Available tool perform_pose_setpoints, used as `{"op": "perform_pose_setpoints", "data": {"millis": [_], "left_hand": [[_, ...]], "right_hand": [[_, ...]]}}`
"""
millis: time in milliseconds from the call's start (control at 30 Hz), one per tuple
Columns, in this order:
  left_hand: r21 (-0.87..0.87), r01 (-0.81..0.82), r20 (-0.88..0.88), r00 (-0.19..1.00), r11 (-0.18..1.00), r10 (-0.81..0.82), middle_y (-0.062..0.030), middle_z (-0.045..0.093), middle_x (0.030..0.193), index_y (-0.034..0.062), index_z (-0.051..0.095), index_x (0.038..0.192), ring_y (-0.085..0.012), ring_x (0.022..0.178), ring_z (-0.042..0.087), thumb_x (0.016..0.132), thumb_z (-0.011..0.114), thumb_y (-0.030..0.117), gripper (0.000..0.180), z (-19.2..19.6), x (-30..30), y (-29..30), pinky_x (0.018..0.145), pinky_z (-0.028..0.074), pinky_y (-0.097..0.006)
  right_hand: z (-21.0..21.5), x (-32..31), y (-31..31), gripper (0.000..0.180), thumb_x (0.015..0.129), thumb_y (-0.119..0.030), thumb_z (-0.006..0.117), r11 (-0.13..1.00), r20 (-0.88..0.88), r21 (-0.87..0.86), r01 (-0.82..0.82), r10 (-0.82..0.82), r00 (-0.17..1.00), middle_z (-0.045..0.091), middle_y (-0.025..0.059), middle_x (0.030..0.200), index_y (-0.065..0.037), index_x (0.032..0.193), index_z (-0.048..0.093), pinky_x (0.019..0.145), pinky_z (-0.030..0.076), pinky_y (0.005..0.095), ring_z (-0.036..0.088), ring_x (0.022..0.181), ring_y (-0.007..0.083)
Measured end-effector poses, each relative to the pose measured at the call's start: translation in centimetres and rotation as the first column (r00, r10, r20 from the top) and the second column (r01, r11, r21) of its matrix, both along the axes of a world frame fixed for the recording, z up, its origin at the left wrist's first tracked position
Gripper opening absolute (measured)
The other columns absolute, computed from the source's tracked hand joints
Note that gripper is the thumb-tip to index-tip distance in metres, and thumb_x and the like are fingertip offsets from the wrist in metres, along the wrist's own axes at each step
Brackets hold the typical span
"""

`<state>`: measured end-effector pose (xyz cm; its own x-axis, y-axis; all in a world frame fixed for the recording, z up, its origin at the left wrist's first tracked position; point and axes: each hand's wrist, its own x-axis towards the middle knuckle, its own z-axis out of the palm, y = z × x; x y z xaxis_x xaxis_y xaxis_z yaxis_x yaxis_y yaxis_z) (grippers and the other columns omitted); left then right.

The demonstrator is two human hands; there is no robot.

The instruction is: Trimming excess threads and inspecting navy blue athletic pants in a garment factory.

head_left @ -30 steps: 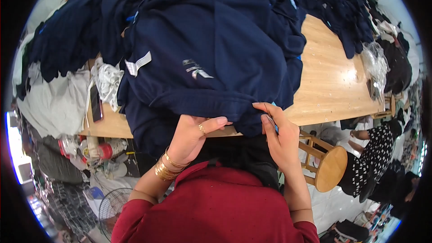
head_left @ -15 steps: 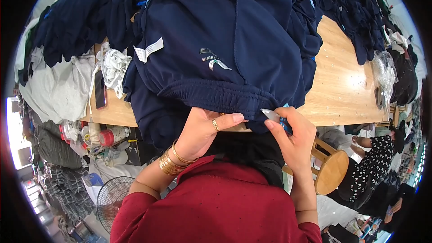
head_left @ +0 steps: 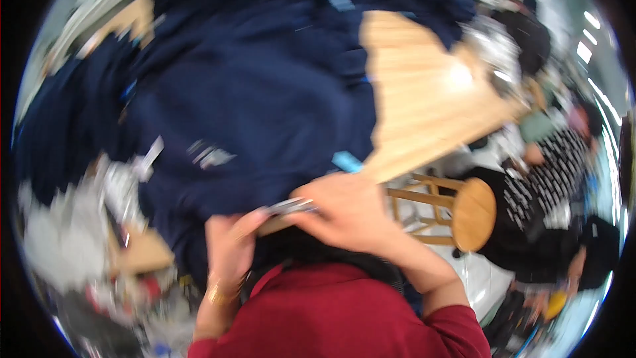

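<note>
A navy garment with an elastic waistband [head_left: 252, 113] lies spread over the table in front of me, its near edge at my hands. My left hand [head_left: 230, 248], with gold bangles at the wrist, pinches this edge between thumb and fingers. From the right, my right hand [head_left: 348, 209] grips small thread snips [head_left: 291, 206]. Their metal blades point left and reach close to my left thumb; blur hides whether they touch cloth. A pale printed mark [head_left: 211, 154] and a white label [head_left: 152, 158] show on the garment. Beside my right knuckles is a light blue tag [head_left: 346, 161].
More navy garments [head_left: 73, 116] are heaped at the left, above pale cloth [head_left: 63, 242]. The wooden table [head_left: 424, 93] shows on the right, with clear plastic [head_left: 490, 43] beyond. A round wooden stool [head_left: 474, 214] stands at right, near a seated person in a patterned top [head_left: 550, 166].
The view has swung, so the table and garment appear shifted left and the picture is blurred. My right hand has brought the snips leftward, close to my left thumb.
</note>
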<state>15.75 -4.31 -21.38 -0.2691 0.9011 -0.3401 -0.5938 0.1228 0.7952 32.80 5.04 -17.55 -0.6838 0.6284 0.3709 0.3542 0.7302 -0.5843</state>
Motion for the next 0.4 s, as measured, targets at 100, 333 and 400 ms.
{"op": "perform_pose_setpoints", "data": {"millis": [100,333,400], "left_hand": [[0.137,-0.041,-0.049,0.998,0.990,0.048,-0.0119,0.063,0.093,-0.0106,0.059,0.091,-0.0172,0.081,0.061,0.079,0.058,-0.001,0.015,-0.2,-0.5,-0.7,0.076,0.049,-0.029],[0.335,0.242,0.138,0.943,0.910,-0.302,-0.0162,0.060,0.104,-0.0060,0.056,0.105,-0.0242,0.101,0.055,0.088,0.053,0.014,0.026,-5.3,-4.0,2.0,0.093,0.038,-0.035],[0.330,0.259,0.188,0.924,0.908,-0.332,-0.0162,0.060,0.103,-0.0077,0.055,0.108,-0.0235,0.100,0.055,0.089,0.052,0.014,0.030,-4.4,-3.2,3.0,0.091,0.040,-0.033]], "right_hand": [[-0.6,-0.1,0.0,0.027,0.076,-0.035,0.064,1.000,-0.023,-0.003,0.005,-0.005,1.000,0.055,0.0057,0.068,-0.010,0.082,0.056,0.058,0.045,0.0352,0.059,0.065,0.0249],[-2.2,-1.8,0.0,0.067,0.064,-0.020,0.070,0.993,-0.317,-0.095,-0.068,0.035,0.948,0.053,0.0108,0.092,-0.008,0.124,0.042,0.060,0.046,0.0367,0.058,0.071,0.0299],[-2.8,-2.0,-0.2,0.070,0.063,-0.021,0.069,0.987,-0.167,-0.157,-0.035,0.008,0.986,0.051,0.0122,0.094,-0.009,0.126,0.040,0.063,0.046,0.0372,0.057,0.076,0.0309]]}}
